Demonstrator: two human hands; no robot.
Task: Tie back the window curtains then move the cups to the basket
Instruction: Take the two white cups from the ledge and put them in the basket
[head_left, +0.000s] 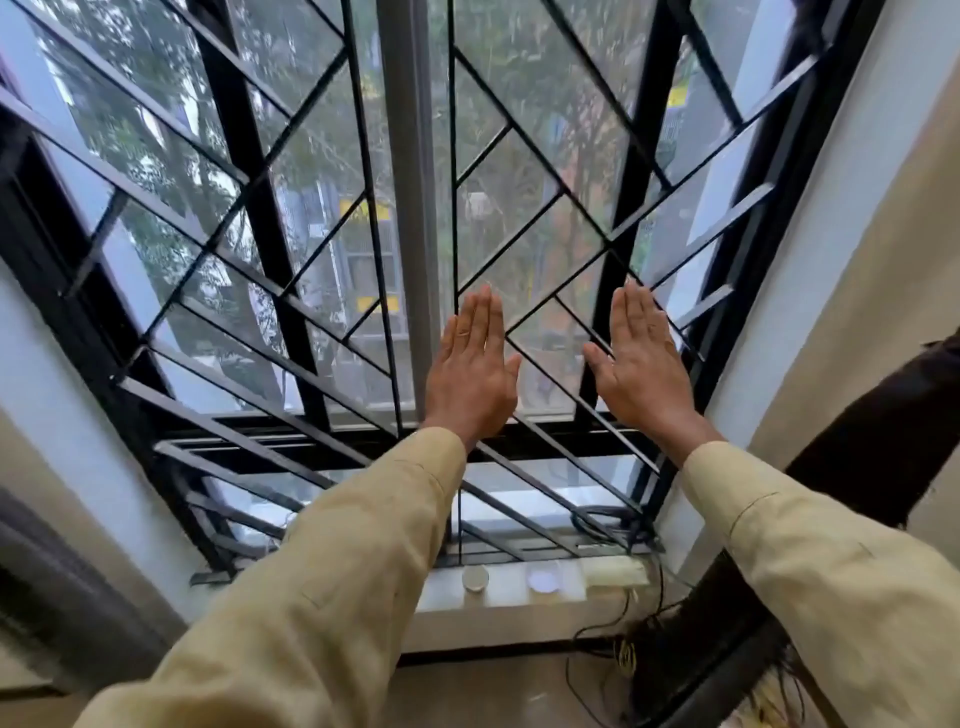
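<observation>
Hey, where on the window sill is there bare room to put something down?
A bare strip of sill lies between the left sleeve and the small round cup, and a narrower gap between that cup and the pale round thing. The right end is crowded: a pale packet and dark cables. Farther left is hidden.

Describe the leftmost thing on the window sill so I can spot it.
Below the black window grille runs a pale sill. Beside the left sleeve stands a small white round cup, taller than the flat-looking disc and pale folded pack to its right.
</observation>
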